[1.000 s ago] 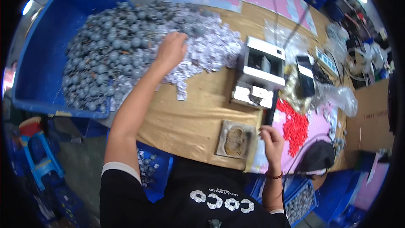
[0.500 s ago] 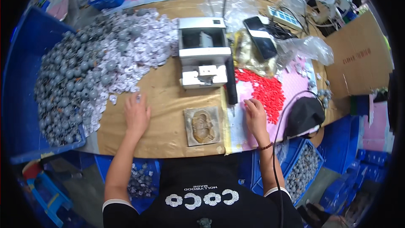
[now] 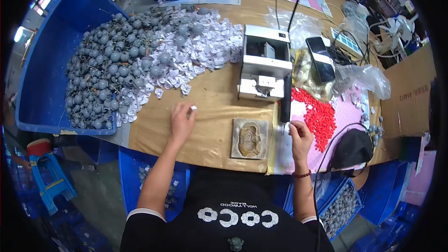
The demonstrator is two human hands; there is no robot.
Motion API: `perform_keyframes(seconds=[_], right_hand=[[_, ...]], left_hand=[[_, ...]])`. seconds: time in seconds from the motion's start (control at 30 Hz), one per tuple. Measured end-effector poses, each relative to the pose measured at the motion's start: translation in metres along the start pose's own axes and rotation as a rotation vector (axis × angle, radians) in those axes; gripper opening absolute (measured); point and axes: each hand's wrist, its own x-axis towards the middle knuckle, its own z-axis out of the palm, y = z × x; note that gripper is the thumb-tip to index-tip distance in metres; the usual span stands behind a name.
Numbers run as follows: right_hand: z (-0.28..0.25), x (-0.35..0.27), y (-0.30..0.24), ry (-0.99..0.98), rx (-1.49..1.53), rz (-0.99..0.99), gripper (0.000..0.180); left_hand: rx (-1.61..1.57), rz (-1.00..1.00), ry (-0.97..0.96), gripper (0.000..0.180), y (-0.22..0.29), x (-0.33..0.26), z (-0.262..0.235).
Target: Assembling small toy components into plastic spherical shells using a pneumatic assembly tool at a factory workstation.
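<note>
My left hand (image 3: 183, 123) is closed over the brown tabletop, just in front of the heap of white plastic pieces (image 3: 205, 42). A small white piece (image 3: 193, 108) shows between its fingertips. To the right, my right hand (image 3: 301, 140) is pinched beside the pile of small red pieces (image 3: 322, 121); whatever is in the pinch is too small to make out. Between my hands lies a square metal mould block (image 3: 250, 138) with a rounded hollow. Behind the block stands a white and grey machine (image 3: 265, 65), with a black bar along its right side.
Grey round parts (image 3: 102, 65) spill from a tilted blue bin (image 3: 42, 79) at left. A phone (image 3: 320, 58) rests on plastic bags at back right, near a power strip (image 3: 346, 41). A black cap-like object (image 3: 353, 148) and a cardboard box (image 3: 406, 88) occupy the right side.
The view has swung, so the scene sits farther right. My left hand has drawn away from the white heap with a small white piece. The fingers of my right hand have come together.
</note>
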Motion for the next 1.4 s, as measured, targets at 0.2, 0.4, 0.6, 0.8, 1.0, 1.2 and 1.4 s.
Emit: perform_keyframes(seconds=[0.2, 0.4, 0.6, 0.8, 1.0, 1.2, 1.4], right_hand=[[0.046, -0.017, -0.022, -0.196, -0.044, -0.261, 0.011], [0.065, -0.02, -0.025, -0.372, -0.316, -0.569, 0.02], [0.073, -0.013, -0.018, -0.513, -0.519, -0.807, 0.023], [0.073, -0.011, -0.016, -0.543, -0.549, -0.844, 0.023], [0.072, -0.015, -0.017, -0.573, -0.619, -0.817, 0.027], [0.07, -0.033, -0.026, -0.496, -0.75, -0.727, 0.032], [0.074, -0.03, -0.023, -0.453, -0.709, -0.72, 0.029]], left_hand=[[-0.084, 0.462, -0.343, 0.026, 0.117, -0.044, 0.041], [-0.216, 0.433, -0.288, 0.029, 0.116, -0.047, 0.074], [-0.171, 0.384, -0.357, 0.035, 0.108, -0.041, 0.071], [-0.015, 0.505, -0.528, 0.037, 0.111, -0.014, 0.058], [-0.254, 0.356, -0.633, 0.047, 0.1, 0.039, 0.035], [0.294, 0.208, 0.214, 0.043, 0.018, 0.214, -0.025], [0.568, -0.207, 0.073, 0.07, 0.01, 0.284, -0.021]])
